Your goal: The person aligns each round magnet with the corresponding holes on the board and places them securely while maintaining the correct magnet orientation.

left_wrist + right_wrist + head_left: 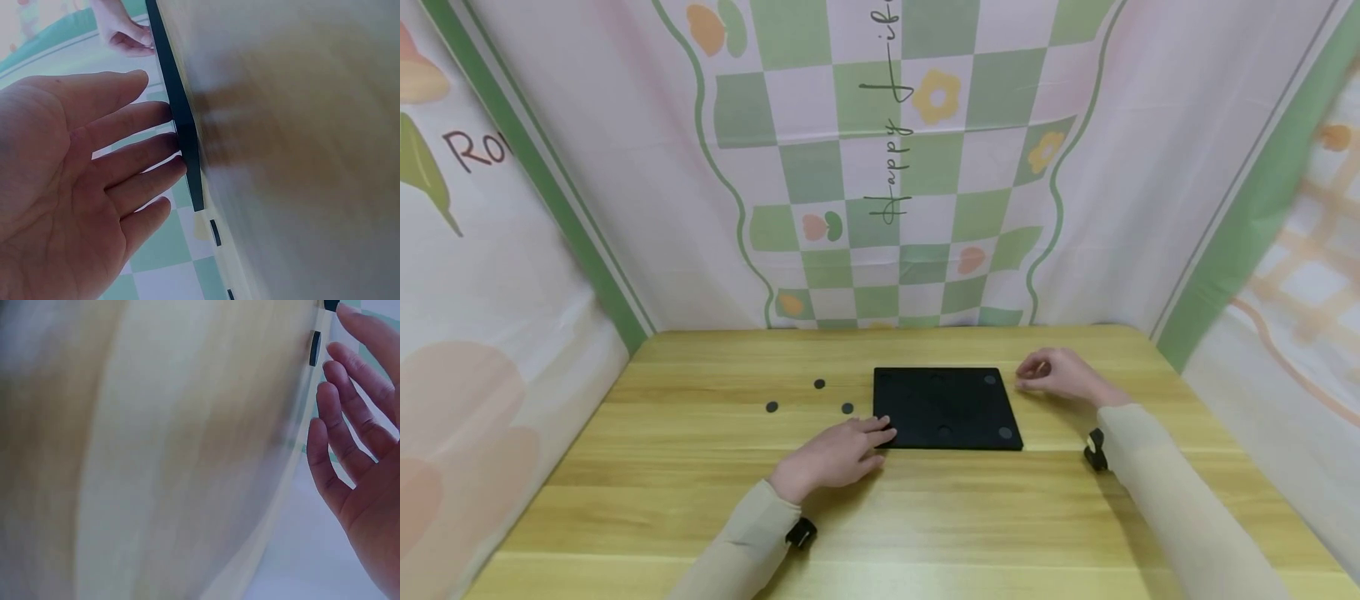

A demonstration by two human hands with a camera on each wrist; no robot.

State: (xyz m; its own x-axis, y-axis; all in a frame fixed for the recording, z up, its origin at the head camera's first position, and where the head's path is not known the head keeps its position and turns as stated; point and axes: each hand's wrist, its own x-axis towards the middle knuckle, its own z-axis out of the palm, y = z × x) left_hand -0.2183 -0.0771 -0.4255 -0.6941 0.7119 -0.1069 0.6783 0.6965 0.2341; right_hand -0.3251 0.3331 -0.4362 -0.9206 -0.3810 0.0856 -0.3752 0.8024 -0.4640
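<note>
A flat black rectangular board (940, 408) lies on the wooden table, with round marks or discs near its edges. My left hand (838, 454) rests its extended fingertips on the board's front left corner. In the left wrist view, the fingers of that left hand (94, 162) are spread and touch the board (178, 106). Just past the board's right edge is my right hand (1063, 375), its fingers loosely bent. The right wrist view shows this right hand (369, 431) holding nothing, with a small dark disc (315, 349) beside its fingertips.
Three small dark discs, a back one (819, 384), a left one (772, 407) and one nearer the board (847, 408), lie on the table (625, 467) left of the board. A patterned curtain (895, 167) hangs behind the table, with more fabric at both sides.
</note>
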